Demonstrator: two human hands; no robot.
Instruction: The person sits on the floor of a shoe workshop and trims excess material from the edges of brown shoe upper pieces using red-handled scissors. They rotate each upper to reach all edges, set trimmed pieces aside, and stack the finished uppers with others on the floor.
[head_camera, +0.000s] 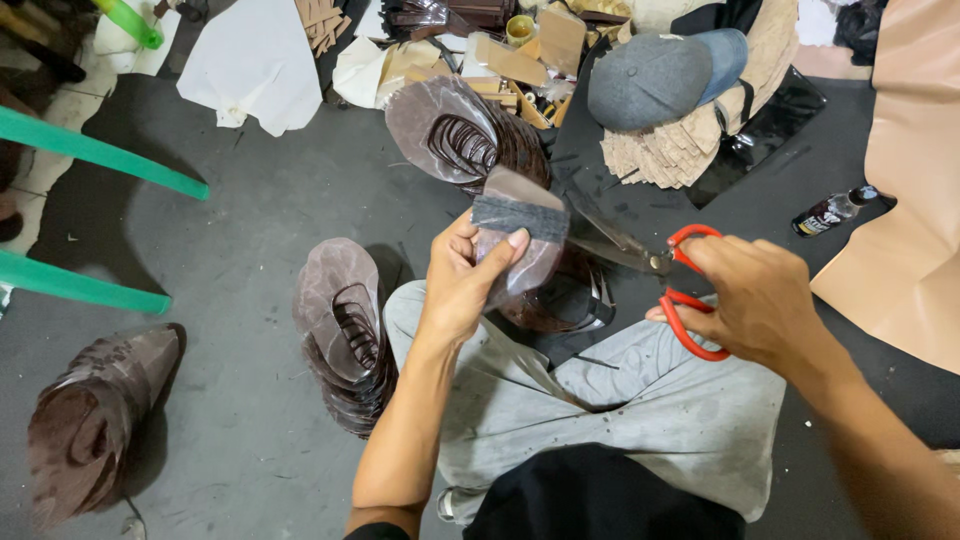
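dark labelled bottle, perhaps glue, far right

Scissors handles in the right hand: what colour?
Red, on the scissors in the right hand; the head view shows it.

Our red scissors, brown piece with its grey strip, our grey trousers, green bars.

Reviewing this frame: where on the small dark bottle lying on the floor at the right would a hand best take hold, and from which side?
Probably the bottle's body, taken from above. It lies on its side on the grey floor, cap toward the tan sheet, so the long round flanks are exposed and the narrow neck offers less to hold. Both hands are occupied: left hand with a brown piece, right hand with scissors.
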